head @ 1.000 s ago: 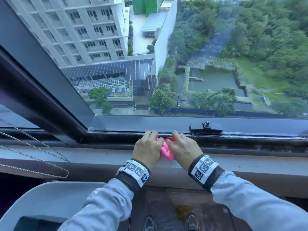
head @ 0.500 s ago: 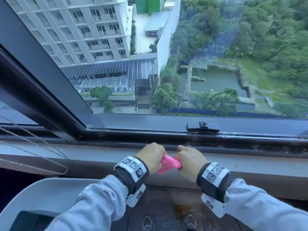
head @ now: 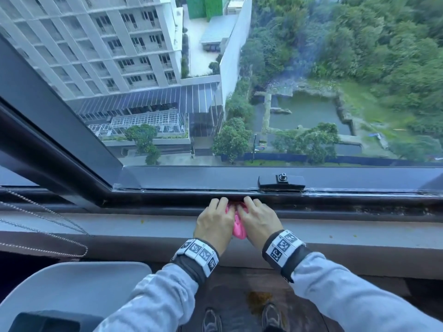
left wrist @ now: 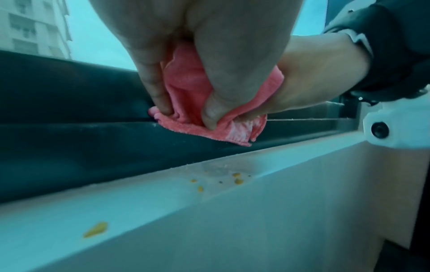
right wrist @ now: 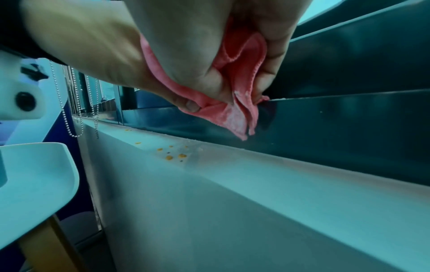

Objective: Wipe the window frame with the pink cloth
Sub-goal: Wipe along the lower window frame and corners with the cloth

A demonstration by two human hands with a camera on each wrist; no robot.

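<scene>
A bunched pink cloth (head: 237, 226) lies against the dark lower window frame (head: 167, 200), held between both hands. My left hand (head: 214, 220) pinches it from the left; in the left wrist view its thumb and fingers clamp the pink cloth (left wrist: 186, 103) onto the dark window frame (left wrist: 69, 132). My right hand (head: 257, 220) grips it from the right; the right wrist view shows the pink cloth (right wrist: 235, 114) folded between its thumb and fingers at the edge of the window frame (right wrist: 349, 117). Most of the cloth is hidden under the hands.
A black window latch (head: 281, 182) sits on the sash just right of the hands. The pale sill (head: 119, 222) below carries small yellow crumbs (left wrist: 237, 181). Bead chains (head: 43, 245) hang at the left. A white chair (head: 72, 288) stands at lower left.
Both hands pulled the cloth back off the frame toward me, then pushed it forward again onto the lower frame, slightly left of the latch.
</scene>
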